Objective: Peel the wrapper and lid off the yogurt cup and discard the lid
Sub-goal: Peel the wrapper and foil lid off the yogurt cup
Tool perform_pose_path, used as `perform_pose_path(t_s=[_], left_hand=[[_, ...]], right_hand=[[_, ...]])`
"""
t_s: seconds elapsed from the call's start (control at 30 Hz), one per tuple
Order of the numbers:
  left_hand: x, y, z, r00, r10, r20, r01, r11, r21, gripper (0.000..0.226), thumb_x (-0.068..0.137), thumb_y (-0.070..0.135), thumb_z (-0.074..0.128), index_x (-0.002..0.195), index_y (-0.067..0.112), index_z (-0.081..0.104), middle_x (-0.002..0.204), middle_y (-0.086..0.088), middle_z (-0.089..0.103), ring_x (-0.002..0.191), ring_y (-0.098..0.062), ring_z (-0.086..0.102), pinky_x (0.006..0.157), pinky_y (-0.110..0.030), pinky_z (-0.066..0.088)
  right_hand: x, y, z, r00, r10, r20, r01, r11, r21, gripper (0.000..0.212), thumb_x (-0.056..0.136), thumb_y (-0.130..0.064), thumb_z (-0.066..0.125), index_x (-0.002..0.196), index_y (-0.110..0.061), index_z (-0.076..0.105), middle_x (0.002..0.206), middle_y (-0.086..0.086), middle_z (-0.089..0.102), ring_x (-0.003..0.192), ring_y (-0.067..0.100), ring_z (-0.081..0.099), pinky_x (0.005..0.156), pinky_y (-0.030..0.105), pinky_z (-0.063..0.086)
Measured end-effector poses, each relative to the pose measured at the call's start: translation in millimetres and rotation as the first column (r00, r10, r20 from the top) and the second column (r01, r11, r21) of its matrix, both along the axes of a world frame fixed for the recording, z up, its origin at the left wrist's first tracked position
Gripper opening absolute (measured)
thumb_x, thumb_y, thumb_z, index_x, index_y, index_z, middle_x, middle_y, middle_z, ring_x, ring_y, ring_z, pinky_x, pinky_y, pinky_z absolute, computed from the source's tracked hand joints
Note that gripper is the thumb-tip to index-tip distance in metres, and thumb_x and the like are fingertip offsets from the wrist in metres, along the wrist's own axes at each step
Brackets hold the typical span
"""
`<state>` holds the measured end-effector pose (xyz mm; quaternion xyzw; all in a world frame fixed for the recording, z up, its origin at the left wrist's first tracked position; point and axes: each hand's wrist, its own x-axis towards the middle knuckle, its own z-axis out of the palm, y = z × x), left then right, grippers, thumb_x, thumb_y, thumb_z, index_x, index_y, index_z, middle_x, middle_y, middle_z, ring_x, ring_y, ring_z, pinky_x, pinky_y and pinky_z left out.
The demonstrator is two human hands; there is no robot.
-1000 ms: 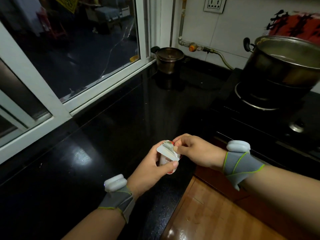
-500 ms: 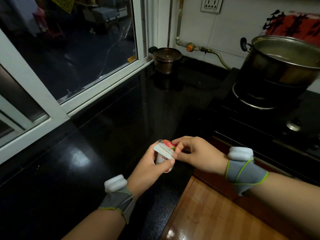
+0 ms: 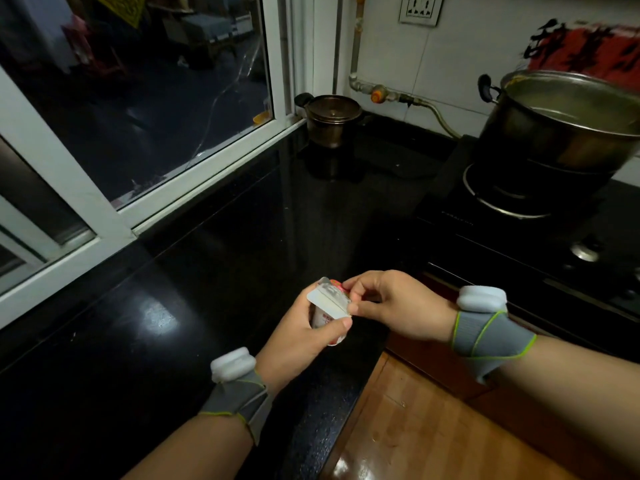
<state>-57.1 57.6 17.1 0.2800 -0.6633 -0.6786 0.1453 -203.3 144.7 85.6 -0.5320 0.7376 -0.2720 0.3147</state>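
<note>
A small white yogurt cup with red print is held above the front edge of the black counter. My left hand wraps around its body from below and the left. A pale foil lid stands partly lifted on top of the cup, with a red patch showing behind it. My right hand pinches the right edge of that lid between thumb and forefinger. Most of the cup is hidden by my fingers.
The glossy black counter runs along a white-framed window. A small dark lidded pot stands in the far corner. A big steel pot sits on the stove at right. Wooden floor lies below.
Both hands with the cup have shifted slightly left and up in view. The right fingers have regripped at the lid's right edge; the lid stays partly raised.
</note>
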Motion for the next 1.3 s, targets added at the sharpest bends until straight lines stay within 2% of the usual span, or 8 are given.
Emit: perform_pose_path(t_s=[0.1,0.23,0.4,0.63,0.8,0.97,1.17,1.3], left_hand=[[1.3,-1.2,0.9,1.0,-0.015,0.022,0.015,1.0,0.006,0.072,0.059,0.041,0.073,0.125,0.036,0.046,0.124,0.009,0.061,0.116,-0.003,0.057,0.105,-0.035,0.044],[3.8,-2.9,2.6,0.998,-0.042,0.042,0.041,0.999,0.024,0.068,0.061,0.037,0.073,0.124,0.038,0.047,0.126,0.008,0.061,0.118,-0.005,0.056,0.107,-0.039,0.043],[4.9,-2.8,9.5,0.996,-0.084,0.041,0.083,0.996,0.038,0.057,0.061,0.031,0.072,0.112,0.043,0.049,0.121,0.012,0.061,0.115,0.0,0.056,0.105,-0.034,0.045],[6.2,-3.3,7.7,0.991,-0.127,0.034,0.125,0.99,0.058,0.061,0.06,0.033,0.071,0.117,0.039,0.049,0.123,0.007,0.062,0.119,-0.008,0.056,0.105,-0.044,0.044],[6.4,-4.3,8.5,0.987,-0.157,0.047,0.153,0.985,0.08,0.066,0.059,0.034,0.072,0.12,0.037,0.047,0.13,0.002,0.059,0.123,-0.012,0.053,0.108,-0.046,0.041],[6.1,-4.7,10.9,0.981,-0.191,0.02,0.187,0.974,0.127,0.064,0.063,0.023,0.071,0.12,0.035,0.046,0.131,-0.001,0.057,0.123,-0.015,0.053,0.096,-0.035,0.047],[5.6,-5.3,14.0,0.979,-0.205,-0.013,0.204,0.967,0.151,0.051,0.07,0.013,0.062,0.113,0.035,0.047,0.119,0.001,0.059,0.105,-0.01,0.056,0.078,-0.025,0.05],[4.2,-7.1,12.7,0.985,-0.173,-0.021,0.174,0.97,0.167,0.05,0.071,0.017,0.063,0.116,0.035,0.049,0.117,0.002,0.061,0.105,-0.01,0.059,0.079,-0.024,0.052]], right_hand=[[-3.1,-1.2,1.9,0.999,0.015,0.052,-0.015,1.0,0.006,0.006,0.081,-0.013,0.063,0.076,-0.015,0.061,0.112,0.006,0.067,0.104,0.005,0.058,0.077,-0.004,0.036],[-10.7,-4.1,5.7,0.998,0.024,0.055,-0.025,0.999,0.025,0.017,0.082,-0.015,0.063,0.068,-0.023,0.058,0.105,0.009,0.071,0.103,0.018,0.065,0.091,0.027,0.049],[-19.6,-7.2,8.7,0.997,0.038,0.073,-0.044,0.997,0.071,0.016,0.082,-0.013,0.063,0.069,-0.023,0.058,0.093,0.015,0.072,0.093,0.027,0.068,0.09,0.038,0.051],[-24.9,-7.2,11.9,0.985,0.034,0.172,-0.057,0.99,0.133,0.016,0.085,-0.011,0.059,0.072,-0.019,0.056,0.079,0.008,0.062,0.076,0.014,0.057,0.071,0.02,0.049],[-27.0,-7.1,10.3,0.962,-0.008,0.274,-0.035,0.988,0.151,0.019,0.087,-0.008,0.054,0.071,-0.018,0.053,0.071,0.001,0.06,0.067,0.005,0.06,0.075,0.024,0.053],[-25.0,-7.6,8.3,0.958,-0.06,0.279,0.018,0.988,0.152,0.021,0.089,-0.008,0.051,0.07,-0.017,0.049,0.069,0.001,0.061,0.065,0.005,0.061,0.077,0.031,0.055],[-22.2,-6.5,7.8,0.965,-0.112,0.235,0.089,0.99,0.106,0.019,0.09,-0.012,0.049,0.072,-0.018,0.048,0.068,0.0,0.061,0.062,0.006,0.062,0.067,0.023,0.055],[-17.6,-3.1,4.8,0.966,-0.136,0.218,0.137,0.991,0.013,0.014,0.088,-0.016,0.054,0.075,-0.019,0.052,0.071,0.002,0.064,0.062,0.002,0.062,0.063,0.014,0.052]])
